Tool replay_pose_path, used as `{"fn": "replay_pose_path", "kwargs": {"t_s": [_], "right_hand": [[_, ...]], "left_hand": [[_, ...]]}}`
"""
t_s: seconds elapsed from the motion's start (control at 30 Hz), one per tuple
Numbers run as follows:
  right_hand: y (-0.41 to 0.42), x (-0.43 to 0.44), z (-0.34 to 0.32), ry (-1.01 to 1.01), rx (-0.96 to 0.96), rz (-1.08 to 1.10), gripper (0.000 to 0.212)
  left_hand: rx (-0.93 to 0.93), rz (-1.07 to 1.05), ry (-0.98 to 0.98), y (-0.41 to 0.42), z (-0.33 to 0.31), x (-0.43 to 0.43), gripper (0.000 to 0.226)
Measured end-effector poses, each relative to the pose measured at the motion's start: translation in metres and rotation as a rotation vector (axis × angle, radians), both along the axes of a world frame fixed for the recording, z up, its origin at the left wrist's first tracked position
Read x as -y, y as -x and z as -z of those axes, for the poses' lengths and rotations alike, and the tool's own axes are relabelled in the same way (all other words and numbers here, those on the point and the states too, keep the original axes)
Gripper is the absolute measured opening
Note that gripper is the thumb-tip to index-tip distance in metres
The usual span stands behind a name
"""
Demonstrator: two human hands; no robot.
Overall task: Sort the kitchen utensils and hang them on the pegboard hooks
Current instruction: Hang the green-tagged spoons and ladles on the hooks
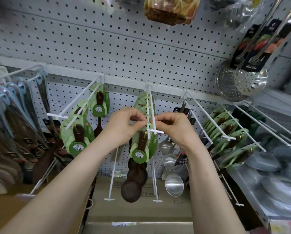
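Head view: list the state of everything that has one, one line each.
green card: threaded near the centre hook tip, wooden spoon attached.
left hand: pinches the green card's top.
right hand: pinches the same card.
steel ladles: hanging.
skimmers: hanging.

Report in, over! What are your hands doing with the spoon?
Left hand and right hand pinching spoon card top. Card sits at white hook tip. Other spoon cards hang further back, nothing blocking.

Colours, patterns
Pale grey pegboard (107, 48), dark hole grid; white hooks (150, 105); green cards (139, 155); dark brown spoons (131, 191); silver perforated skimmers (249, 83).
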State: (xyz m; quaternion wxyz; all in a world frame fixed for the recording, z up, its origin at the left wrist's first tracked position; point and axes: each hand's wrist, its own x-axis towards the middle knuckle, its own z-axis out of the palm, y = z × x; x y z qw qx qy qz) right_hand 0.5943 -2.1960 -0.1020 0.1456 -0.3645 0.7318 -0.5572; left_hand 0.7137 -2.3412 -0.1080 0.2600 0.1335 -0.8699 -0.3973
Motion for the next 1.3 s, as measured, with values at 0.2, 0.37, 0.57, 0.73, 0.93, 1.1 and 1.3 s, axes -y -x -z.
{"fn": "replay_pose_path", "kwargs": {"t_s": [0.2, 0.37, 0.57, 0.73, 0.93, 1.1, 1.3], "right_hand": [[-0.006, -0.004, 0.000, 0.000, 0.015, -0.018, 0.008], [-0.009, -0.006, 0.001, 0.000, 0.004, -0.004, 0.011], [-0.006, -0.006, 0.002, -0.015, 0.034, 0.008, 0.011], [0.004, 0.003, -0.002, 0.026, 0.029, 0.133, 0.011], [0.024, 0.027, 0.001, -0.067, -0.117, 0.263, 0.017], [0.039, 0.042, 0.009, -0.134, -0.187, 0.249, 0.017], [0.049, 0.045, 0.011, -0.165, -0.221, 0.197, 0.010]], "left_hand": [[0.018, 0.007, -0.012, -0.006, 0.002, -0.004, 0.015], [0.028, 0.010, -0.009, -0.009, 0.002, -0.006, 0.015], [0.032, 0.033, -0.012, -0.008, 0.002, -0.002, 0.011], [0.020, 0.031, -0.133, -0.002, -0.001, 0.003, 0.019], [-0.050, -0.042, -0.178, 0.019, -0.006, 0.008, 0.008], [-0.028, 0.038, -0.198, 0.025, -0.005, 0.011, 0.006], [-0.037, 0.019, -0.143, 0.031, -0.004, 0.012, 0.012]]}}
